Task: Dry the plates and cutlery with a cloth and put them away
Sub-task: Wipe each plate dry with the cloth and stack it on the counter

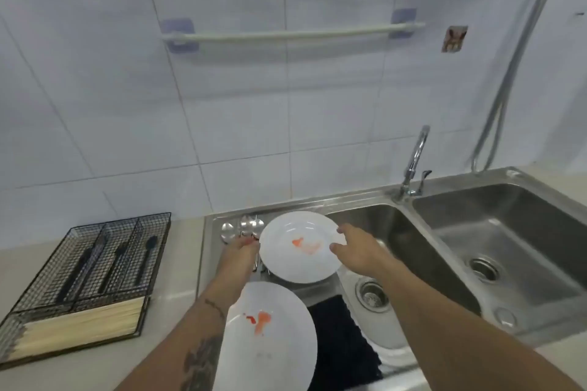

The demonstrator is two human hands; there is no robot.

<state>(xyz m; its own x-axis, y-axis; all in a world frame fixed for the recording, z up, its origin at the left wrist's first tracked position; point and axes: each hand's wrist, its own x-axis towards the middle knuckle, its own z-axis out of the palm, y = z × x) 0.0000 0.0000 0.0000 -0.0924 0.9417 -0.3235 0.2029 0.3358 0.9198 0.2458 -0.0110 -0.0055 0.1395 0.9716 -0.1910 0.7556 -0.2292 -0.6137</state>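
A person's right hand [355,251] grips the right rim of a white plate [300,246] raised over the sink's [444,232] drainboard, while the left hand [243,247] meets its left edge beside wet spoons [243,227]; whether those fingers curl around it cannot be told. Glazed, rigid and breakable, the plate looks slippery and best held at opposite rims.

Single wide-angle view from the person's head, facing forward and down, close above the pale stone counter [178,298] and stainless steel double sink [451,251], white tiled wall [222,111] filling the upper half, both forearms reaching in from the bottom edge
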